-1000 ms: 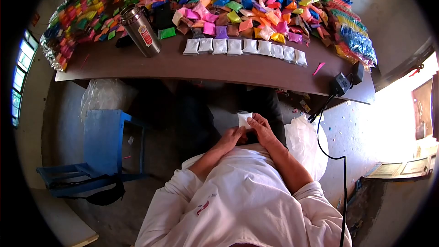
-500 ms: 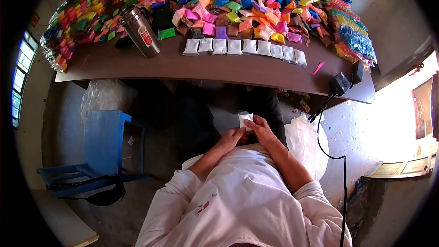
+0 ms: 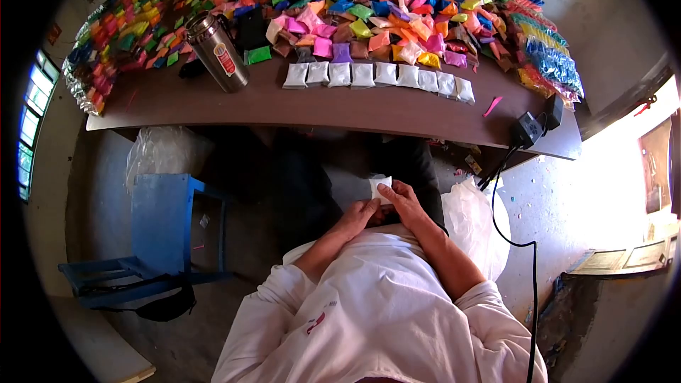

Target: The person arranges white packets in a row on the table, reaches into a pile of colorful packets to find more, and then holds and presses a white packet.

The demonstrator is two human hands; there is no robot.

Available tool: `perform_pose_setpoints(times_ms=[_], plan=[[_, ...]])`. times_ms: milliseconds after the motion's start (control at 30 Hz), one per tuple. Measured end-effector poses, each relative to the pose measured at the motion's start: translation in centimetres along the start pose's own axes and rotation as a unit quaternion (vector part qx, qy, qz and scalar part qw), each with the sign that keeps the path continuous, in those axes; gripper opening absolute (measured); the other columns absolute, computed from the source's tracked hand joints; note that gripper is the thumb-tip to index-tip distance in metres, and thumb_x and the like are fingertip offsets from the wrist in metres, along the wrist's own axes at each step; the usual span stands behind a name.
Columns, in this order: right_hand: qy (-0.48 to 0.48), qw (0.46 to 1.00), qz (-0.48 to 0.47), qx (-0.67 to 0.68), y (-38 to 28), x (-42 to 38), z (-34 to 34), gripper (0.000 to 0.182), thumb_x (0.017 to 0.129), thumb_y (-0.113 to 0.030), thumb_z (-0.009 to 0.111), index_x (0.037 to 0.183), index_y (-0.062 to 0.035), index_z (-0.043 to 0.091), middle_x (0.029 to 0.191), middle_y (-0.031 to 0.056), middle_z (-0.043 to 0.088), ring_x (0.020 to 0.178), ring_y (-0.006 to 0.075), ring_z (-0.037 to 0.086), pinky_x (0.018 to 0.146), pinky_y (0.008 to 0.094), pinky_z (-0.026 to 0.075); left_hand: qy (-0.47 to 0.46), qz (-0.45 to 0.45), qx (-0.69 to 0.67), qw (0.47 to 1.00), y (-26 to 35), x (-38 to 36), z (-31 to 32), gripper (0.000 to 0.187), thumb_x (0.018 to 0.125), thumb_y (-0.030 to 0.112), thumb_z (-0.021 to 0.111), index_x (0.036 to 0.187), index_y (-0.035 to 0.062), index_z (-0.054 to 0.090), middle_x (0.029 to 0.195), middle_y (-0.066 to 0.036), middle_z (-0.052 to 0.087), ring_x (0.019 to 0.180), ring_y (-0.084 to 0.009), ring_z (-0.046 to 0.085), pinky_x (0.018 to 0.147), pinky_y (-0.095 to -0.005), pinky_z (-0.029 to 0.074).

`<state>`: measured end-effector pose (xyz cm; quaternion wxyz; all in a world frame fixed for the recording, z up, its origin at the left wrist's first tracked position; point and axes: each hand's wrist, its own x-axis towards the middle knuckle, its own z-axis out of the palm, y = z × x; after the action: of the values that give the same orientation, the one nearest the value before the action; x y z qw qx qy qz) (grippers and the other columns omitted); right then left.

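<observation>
A small white packet (image 3: 380,186) is held between my two hands, low over my lap and in front of the table edge. My left hand (image 3: 360,214) grips its lower left side, fingers closed. From the right, my right hand (image 3: 403,201) pinches it with the thumb across its face. Fingers behind the packet are hidden. Above my hands, a row of several similar white packets (image 3: 362,75) lies along the brown table (image 3: 298,108).
Small colourful packets (image 3: 369,10) are heaped over the table's far part. A steel flask (image 3: 218,55) stands at the left, a black power adapter (image 3: 527,130) with a cable at the right edge. A blue chair (image 3: 162,216) is at left; a white plastic bag (image 3: 474,223) is at right.
Almost nothing differs. Both hands stay on the white packet in nearly the same place, and the view has shifted very slightly.
</observation>
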<state>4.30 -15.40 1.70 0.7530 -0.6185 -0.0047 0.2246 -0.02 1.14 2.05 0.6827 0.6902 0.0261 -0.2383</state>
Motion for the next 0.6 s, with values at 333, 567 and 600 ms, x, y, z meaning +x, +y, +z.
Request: perform_pose_setpoints(times_ms=[333,567,600], plan=[[-0.032,0.998,-0.039,0.045,-0.4,-0.4,0.2,0.019,0.091,-0.022,0.062,0.095,-0.0027,0.061,0.079,0.0034,0.065,0.068,0.0089,0.059,0.062,0.0247,0.049,-0.014,0.029,0.113,0.993,0.9,-0.6,0.0,0.048,0.098,0.044,0.043,0.1,-0.0001,0.064,0.081,-0.007,0.064,0.074,-0.0166,0.06,0.073,-0.028,0.05],[0.006,0.997,-0.021,0.077,-0.1,-0.3,0.1,0.018,0.092,-0.023,0.061,0.089,-0.005,0.06,0.077,0.0014,0.063,0.066,0.0084,0.056,0.061,0.0237,0.046,0.014,-0.006,-0.017,1.0,-0.1,0.2,-0.2,0.049,0.098,0.044,0.043,0.098,-0.0006,0.063,0.08,-0.006,0.063,0.073,-0.0159,0.059,0.073,-0.027,0.05],[0.006,0.997,-0.021,0.077,0.4,-0.1,-0.2,0.018,0.092,-0.023,0.061,0.089,-0.005,0.06,0.077,0.0014,0.063,0.066,0.0084,0.056,0.061,0.0237,0.046,0.009,0.002,-0.007,1.0,-0.1,0.1,-0.2,0.049,0.098,0.044,0.043,0.099,-0.0007,0.063,0.082,-0.006,0.063,0.074,-0.0156,0.059,0.073,-0.0267,0.05]])
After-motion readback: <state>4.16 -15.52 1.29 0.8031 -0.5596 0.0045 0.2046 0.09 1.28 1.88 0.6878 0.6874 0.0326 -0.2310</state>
